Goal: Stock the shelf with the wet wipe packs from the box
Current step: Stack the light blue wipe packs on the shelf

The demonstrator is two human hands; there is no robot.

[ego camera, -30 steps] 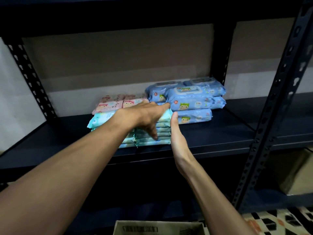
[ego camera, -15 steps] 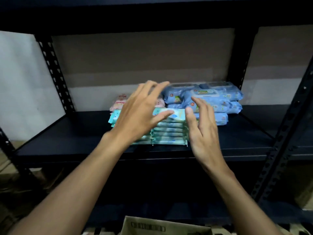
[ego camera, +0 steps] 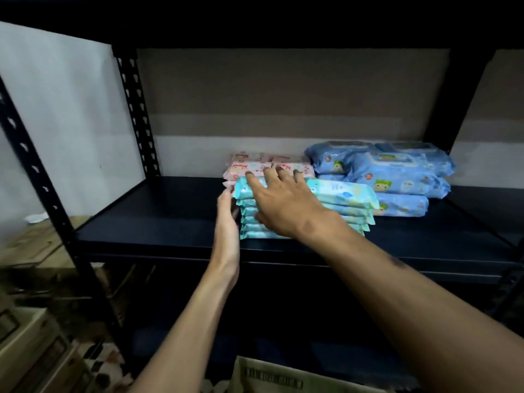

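I am looking into a dark metal shelf backed by a brown and pale wall. In the head view, the teal stack of wet wipe packs is sitting near the shelf's front edge, with pink packs just behind it and blue packs piled to its right. My left hand is lying flat and released against the stack's left end. My right hand is pressing on top with its fingers spread, grasping nothing. The box is showing only a labelled flap, and its contents are hidden.
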